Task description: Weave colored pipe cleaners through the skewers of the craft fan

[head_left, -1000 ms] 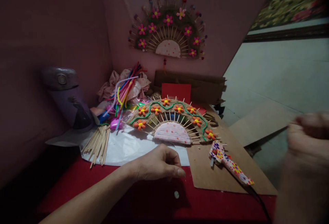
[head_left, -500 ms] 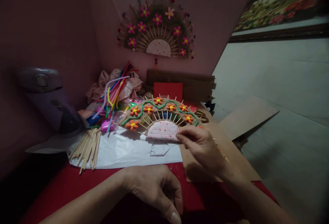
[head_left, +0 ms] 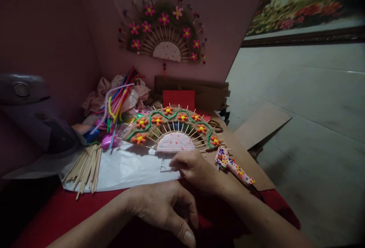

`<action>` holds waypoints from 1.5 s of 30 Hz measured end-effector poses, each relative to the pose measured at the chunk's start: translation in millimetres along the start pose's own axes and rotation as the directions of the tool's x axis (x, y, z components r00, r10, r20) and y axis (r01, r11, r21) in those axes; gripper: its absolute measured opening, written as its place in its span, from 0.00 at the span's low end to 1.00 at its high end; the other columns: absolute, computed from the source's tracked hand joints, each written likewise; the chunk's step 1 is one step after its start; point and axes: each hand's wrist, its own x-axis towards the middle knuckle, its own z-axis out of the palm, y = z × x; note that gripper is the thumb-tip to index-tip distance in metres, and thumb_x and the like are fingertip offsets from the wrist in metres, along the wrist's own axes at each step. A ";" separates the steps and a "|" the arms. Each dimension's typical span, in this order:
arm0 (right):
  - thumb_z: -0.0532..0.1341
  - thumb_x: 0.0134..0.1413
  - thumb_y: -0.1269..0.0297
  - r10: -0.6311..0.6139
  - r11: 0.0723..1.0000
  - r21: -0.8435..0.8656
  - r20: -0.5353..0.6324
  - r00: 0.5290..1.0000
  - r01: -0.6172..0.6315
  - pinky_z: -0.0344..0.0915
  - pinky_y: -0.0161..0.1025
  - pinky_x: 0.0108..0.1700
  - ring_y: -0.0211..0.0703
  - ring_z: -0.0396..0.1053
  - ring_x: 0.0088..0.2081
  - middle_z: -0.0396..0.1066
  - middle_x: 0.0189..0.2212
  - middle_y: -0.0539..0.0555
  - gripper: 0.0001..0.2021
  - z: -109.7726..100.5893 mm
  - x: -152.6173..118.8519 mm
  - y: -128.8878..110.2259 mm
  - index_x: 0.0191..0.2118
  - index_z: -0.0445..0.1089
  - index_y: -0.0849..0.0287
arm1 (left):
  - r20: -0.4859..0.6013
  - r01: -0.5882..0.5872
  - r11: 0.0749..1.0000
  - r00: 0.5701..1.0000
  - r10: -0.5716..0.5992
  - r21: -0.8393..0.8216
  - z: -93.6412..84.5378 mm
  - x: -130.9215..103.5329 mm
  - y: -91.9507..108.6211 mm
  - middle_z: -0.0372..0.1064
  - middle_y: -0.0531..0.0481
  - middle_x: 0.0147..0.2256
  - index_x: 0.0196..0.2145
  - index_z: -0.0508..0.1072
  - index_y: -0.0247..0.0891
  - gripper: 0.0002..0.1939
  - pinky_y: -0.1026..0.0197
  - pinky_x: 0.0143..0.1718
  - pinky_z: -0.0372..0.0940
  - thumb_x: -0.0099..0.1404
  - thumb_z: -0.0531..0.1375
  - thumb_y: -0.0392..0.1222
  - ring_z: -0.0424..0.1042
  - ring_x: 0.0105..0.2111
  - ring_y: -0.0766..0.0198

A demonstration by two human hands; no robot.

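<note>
Orange flowers and a wavy green strip decorate a twine-covered half-ring fan (head_left: 148, 120) with sticks and a dotted white half-disc (head_left: 175, 142) at its centre. My right hand (head_left: 196, 170) is just below the half-disc, fingers pinched at the white sheet (head_left: 128, 168), by a small drawn or wire-like shape; what they hold is too small to make out. Nearer to me, my left hand (head_left: 171, 208) hangs over the red tabletop (head_left: 114, 210), fingers curled, thumb apart, nothing seen in it. A flower-patterned glue gun (head_left: 234, 166) lies right of my right hand.
Wooden sticks (head_left: 84, 168) lie at the left, near a large purple container (head_left: 51, 119). Colourful pipe cleaners (head_left: 118, 100) are piled behind. A red card (head_left: 179, 99) stands at the back, cardboard (head_left: 259, 172) lies right, and another decorated fan (head_left: 164, 31) hangs on the wall.
My right hand has moved from the half-disc's right edge down and left over the white sheet, uncovering the patterned glue gun. The camera view has shifted, so the scene sits further left.
</note>
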 end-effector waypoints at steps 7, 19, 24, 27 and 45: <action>0.61 0.52 0.67 0.109 0.993 0.051 -0.737 0.667 -0.106 0.54 0.29 0.18 0.30 0.58 0.18 0.63 0.18 0.45 0.04 -92.1 -38.3 -20.7 0.29 0.72 0.58 | 0.025 0.006 1.000 1.000 -0.006 -0.010 0.6 1.8 -3.1 0.69 0.54 0.27 0.38 0.75 0.39 0.20 0.67 0.28 0.60 0.46 0.68 0.49 0.66 0.26 0.69; 0.57 0.47 0.77 0.222 0.864 -0.441 -0.096 0.970 -0.242 0.62 0.39 0.42 0.44 0.67 0.40 0.73 0.38 0.55 0.15 -60.9 -52.8 30.6 0.40 0.73 0.57 | -0.012 -0.014 0.999 1.000 0.013 -0.050 -3.1 1.3 1.1 0.68 0.55 0.25 0.36 0.75 0.39 0.18 0.68 0.28 0.59 0.47 0.68 0.47 0.65 0.25 0.70; 0.54 0.51 0.77 0.238 0.748 -0.618 -0.093 0.967 -0.244 0.58 0.38 0.39 0.44 0.63 0.37 0.70 0.34 0.56 0.12 -54.0 -52.1 39.2 0.33 0.74 0.57 | -0.027 -0.022 0.999 0.999 0.021 -0.045 -3.2 1.8 0.8 0.69 0.55 0.26 0.36 0.75 0.39 0.18 0.67 0.28 0.60 0.47 0.67 0.48 0.66 0.25 0.70; 0.55 0.52 0.75 0.242 0.741 -0.622 -0.106 0.964 -0.254 0.57 0.38 0.37 0.43 0.62 0.35 0.69 0.31 0.55 0.09 -49.2 -52.3 40.1 0.29 0.72 0.59 | -0.040 -0.022 0.999 0.999 0.020 -0.032 -3.1 1.5 2.0 0.69 0.54 0.26 0.36 0.75 0.39 0.17 0.67 0.27 0.59 0.47 0.67 0.47 0.65 0.25 0.70; 0.56 0.56 0.67 0.097 0.879 -0.446 -0.171 0.980 -0.165 0.56 0.35 0.31 0.39 0.67 0.29 0.71 0.27 0.51 0.07 -33.6 -42.8 21.8 0.30 0.70 0.58 | -0.301 -0.145 0.982 0.948 0.104 -0.119 -2.2 5.6 4.3 0.65 0.56 0.19 0.28 0.73 0.33 0.10 0.68 0.22 0.53 0.49 0.66 0.41 0.60 0.20 0.72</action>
